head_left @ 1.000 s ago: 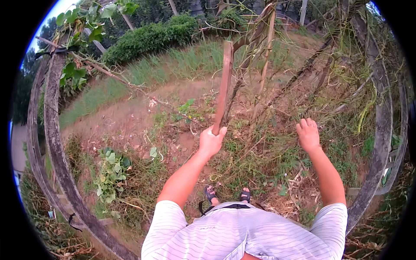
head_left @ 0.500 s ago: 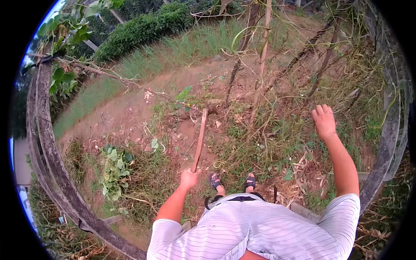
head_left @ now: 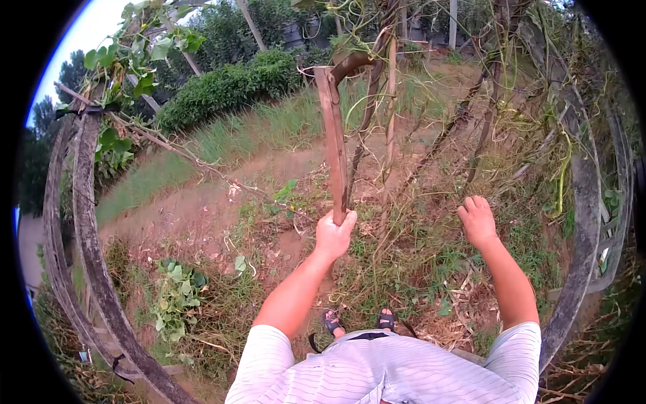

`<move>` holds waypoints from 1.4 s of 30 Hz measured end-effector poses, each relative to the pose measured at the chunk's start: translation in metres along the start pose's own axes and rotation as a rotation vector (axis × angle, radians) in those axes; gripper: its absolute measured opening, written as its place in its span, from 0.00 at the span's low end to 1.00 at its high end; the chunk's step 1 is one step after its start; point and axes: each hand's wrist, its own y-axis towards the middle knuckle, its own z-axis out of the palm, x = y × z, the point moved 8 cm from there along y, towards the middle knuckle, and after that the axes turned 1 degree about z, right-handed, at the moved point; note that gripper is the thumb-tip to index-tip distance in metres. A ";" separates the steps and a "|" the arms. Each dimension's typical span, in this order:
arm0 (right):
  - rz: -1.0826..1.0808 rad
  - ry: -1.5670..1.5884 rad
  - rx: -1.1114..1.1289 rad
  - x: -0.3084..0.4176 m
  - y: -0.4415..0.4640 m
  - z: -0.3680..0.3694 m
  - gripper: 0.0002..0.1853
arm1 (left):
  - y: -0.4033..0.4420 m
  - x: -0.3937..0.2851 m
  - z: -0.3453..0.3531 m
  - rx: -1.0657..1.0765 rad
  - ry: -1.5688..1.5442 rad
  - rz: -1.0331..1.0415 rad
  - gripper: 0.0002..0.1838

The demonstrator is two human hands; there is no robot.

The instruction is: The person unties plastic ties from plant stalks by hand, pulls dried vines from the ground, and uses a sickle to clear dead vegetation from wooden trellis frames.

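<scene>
My left hand is wrapped round the lower end of a sickle's wooden handle. The sickle stands nearly upright in front of me, its dark curved blade pointing right at the top, close to the upright vine stems. My right hand is closed, knuckles up, at the edge of the tangled dry vines. What its fingers hold, if anything, is hidden.
Curved weathered poles frame the left and right sides. A thin stick slants in from the left. A leafy plant grows at lower left. Behind are grass and a dense green bush.
The sickle has risen from near the ground to upright, its head now high among the stems. My left hand moved up and right with it; my right hand shifted left and lower in view.
</scene>
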 end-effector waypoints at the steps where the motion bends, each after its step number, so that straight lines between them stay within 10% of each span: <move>1: -0.013 0.058 -0.032 0.004 0.002 -0.008 0.10 | 0.006 -0.023 0.004 -0.015 0.070 0.032 0.17; 8: -0.155 0.620 -0.111 0.028 0.033 -0.103 0.11 | 0.003 -0.057 0.017 -0.128 0.127 0.179 0.17; 16: -0.288 0.686 -0.104 0.051 0.054 -0.243 0.15 | -0.080 0.001 -0.054 -0.199 0.034 -0.146 0.16; 21: -0.287 1.366 -0.159 0.078 0.125 -0.305 0.33 | -0.166 0.048 -0.105 -0.318 0.094 -0.285 0.15; 28: 0.257 1.180 -1.041 -0.038 0.335 -0.297 0.49 | -0.290 0.091 -0.148 -0.454 0.081 -0.350 0.12; 35: 0.513 1.030 -0.864 -0.083 0.395 -0.330 0.56 | -0.304 0.115 -0.204 -0.476 -0.209 -0.507 0.11; 42: 0.645 0.700 -0.646 -0.072 0.378 -0.351 0.42 | -0.092 0.114 -0.256 -0.150 -0.150 -0.325 0.12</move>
